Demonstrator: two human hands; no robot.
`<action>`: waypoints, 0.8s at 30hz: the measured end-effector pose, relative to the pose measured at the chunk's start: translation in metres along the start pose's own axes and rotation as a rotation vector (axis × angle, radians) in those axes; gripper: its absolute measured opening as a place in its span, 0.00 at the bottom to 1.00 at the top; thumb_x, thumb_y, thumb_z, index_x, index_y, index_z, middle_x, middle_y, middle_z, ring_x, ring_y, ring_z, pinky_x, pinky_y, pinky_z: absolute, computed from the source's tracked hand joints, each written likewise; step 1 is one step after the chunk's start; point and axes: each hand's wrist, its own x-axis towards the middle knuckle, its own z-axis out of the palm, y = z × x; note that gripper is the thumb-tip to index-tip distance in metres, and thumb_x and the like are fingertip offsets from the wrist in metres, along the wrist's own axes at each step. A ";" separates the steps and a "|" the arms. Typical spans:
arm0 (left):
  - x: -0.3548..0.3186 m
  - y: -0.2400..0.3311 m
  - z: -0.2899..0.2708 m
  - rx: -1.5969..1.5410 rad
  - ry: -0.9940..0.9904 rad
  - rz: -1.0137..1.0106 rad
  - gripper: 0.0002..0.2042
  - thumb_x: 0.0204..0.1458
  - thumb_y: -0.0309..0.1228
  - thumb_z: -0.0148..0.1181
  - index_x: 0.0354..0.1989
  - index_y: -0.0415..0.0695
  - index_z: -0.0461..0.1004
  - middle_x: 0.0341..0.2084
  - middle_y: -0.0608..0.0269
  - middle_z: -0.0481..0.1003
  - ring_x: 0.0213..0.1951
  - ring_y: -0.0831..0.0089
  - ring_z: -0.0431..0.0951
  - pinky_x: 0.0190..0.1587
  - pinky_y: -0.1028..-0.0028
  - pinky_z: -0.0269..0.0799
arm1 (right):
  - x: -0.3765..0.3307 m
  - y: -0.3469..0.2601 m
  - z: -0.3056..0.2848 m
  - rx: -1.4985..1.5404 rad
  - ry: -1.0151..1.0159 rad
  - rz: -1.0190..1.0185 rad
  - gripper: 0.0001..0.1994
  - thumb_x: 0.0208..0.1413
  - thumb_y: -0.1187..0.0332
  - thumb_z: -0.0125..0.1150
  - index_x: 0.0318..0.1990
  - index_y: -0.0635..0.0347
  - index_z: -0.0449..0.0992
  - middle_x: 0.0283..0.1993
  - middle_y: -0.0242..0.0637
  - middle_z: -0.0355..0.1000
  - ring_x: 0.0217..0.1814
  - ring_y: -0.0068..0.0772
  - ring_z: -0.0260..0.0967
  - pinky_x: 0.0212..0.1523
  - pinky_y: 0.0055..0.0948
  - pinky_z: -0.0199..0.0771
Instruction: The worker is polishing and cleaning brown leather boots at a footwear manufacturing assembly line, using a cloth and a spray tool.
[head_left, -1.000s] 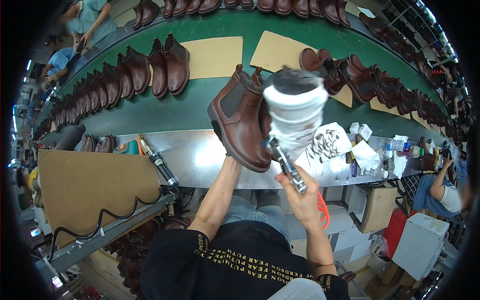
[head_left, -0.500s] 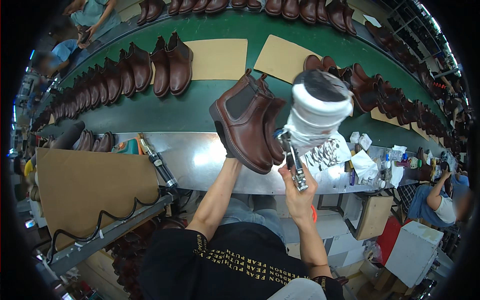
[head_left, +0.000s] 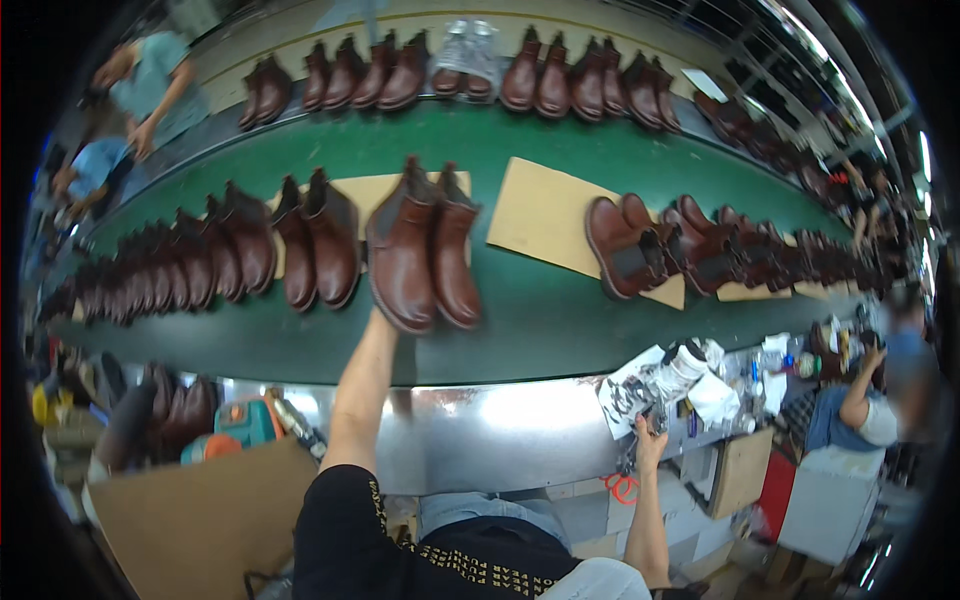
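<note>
Reaching forward, my left hand [head_left: 383, 318] meets the heel of a tall brown leather ankle boot with a dark elastic side panel [head_left: 401, 252], which stands upright on the green conveyor belt [head_left: 540, 315]. The hand itself is mostly hidden behind the boot's sole, so I cannot tell whether the fingers are gripping it or only touching. A matching brown leather boot [head_left: 455, 250] stands just to the right of that one, touching it, and both rest partly on a flat tan cardboard sheet [head_left: 372, 190].

My right hand [head_left: 648, 432] is low and to the right, well apart from the boots, at the edge of the shiny steel workbench [head_left: 480, 430]. Its fingers are curled around a small dark metal tool [head_left: 638, 410]; what kind of tool it is I cannot make out. Just above that hand lies a heap of white paper and cloth scraps [head_left: 690, 380].

Left of my left forearm, more brown boots [head_left: 250, 245] stand in a row along the belt. Beyond my right hand, further pairs of brown boots [head_left: 660, 245] sit on another tan cardboard sheet [head_left: 545, 215].
</note>
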 end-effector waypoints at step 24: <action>0.157 -0.045 -0.095 0.014 0.116 -0.481 0.36 0.56 0.60 0.32 0.59 0.39 0.60 0.56 0.55 0.63 0.59 0.64 0.59 0.59 0.66 0.54 | 0.208 -0.201 0.173 -1.036 -0.409 -0.715 0.11 0.47 0.62 0.60 0.31 0.61 0.78 0.30 0.51 0.73 0.37 0.53 0.72 0.41 0.43 0.72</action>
